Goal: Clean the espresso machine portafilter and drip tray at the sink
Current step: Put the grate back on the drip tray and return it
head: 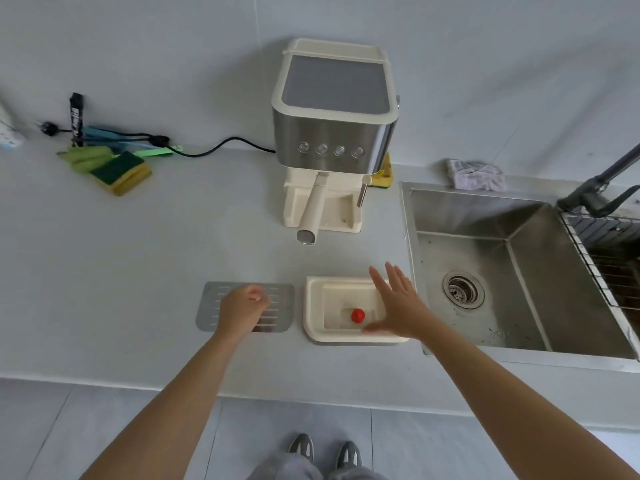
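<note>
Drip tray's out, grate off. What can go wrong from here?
1. The right hand lies open over the drip tray, not gripping it; a one-sided lift toward the sink may tip it.
2. The red float might fall out when rinsed.
3. The portafilter handle juts out from the espresso machine; a passing arm may knock it.

Cream rectangular plastic drip tray [313, 308], red round float knob [357, 315] inside. Silver flat metal grate plate [278, 299], rows of slots. Boxy espresso machine [330, 133]: brushed steel front, cream trim and base, grey top panel. Cream tubular portafilter handle [313, 206], silver end. Green-over-yellow block sponge [121, 173]. Black power cord [221, 148]. Pale lilac crumpled cloth [476, 174]. Grey stainless steel sink [485, 216]. Light grey countertop [138, 254].
</note>
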A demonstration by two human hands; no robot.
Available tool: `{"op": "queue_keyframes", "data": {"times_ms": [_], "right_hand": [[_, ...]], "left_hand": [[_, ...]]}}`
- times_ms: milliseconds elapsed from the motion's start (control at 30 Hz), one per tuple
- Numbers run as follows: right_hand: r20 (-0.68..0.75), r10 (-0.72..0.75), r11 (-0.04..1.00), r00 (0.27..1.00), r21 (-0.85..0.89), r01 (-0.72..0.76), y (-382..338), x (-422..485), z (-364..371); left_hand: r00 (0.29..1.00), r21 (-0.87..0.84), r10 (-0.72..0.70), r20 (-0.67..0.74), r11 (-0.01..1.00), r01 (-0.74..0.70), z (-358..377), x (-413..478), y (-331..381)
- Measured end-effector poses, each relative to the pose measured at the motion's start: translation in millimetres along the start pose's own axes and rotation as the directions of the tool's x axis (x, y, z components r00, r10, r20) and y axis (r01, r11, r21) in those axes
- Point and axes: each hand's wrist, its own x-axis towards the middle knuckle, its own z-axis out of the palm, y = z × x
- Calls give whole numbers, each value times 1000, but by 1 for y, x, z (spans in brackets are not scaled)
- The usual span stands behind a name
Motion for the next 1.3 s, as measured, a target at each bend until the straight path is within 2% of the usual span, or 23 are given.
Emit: {"op": "queue_keyframes", "data": {"times_ms": [67, 133, 333, 467, 600, 833, 1100, 1233, 1300], "right_hand": [[-20, -74, 996, 997, -45, 73, -26, 12, -1], [-3, -142, 987, 990, -71, 141, -55, 23, 1], [100, -265, 952, 959, -135, 277, -129, 57, 16], [170, -224, 931, 960, -254, 262, -151, 75, 25], [182, -172, 896, 968, -379, 231, -160, 84, 34], [186, -99, 888, 978, -426, 171, -165, 90, 38], [238, -69, 910, 969, -383, 159, -163, 92, 37], [193, -105, 898, 976, -404, 176, -160, 88, 38], [159, -144, 890, 977, -410, 198, -157, 84, 39]], "left_hand": [[999, 45, -12, -34, 999, 13, -23, 6, -13], [1000, 176, 14, -17, 984, -11, -44, 11, -25], [986, 458, 34, 166, 883, -107, -85, 35, -48], [970, 553, 36, 239, 817, -166, -90, 51, -49], [939, 651, 29, 342, 713, -259, -86, 61, -51], [909, 784, -15, 416, 512, -350, -76, 73, -43], [902, 803, 29, 430, 445, -397, -72, 76, -39], [907, 784, 42, 418, 487, -384, -75, 74, -38], [913, 753, 61, 404, 544, -370, -76, 71, -42]]}}
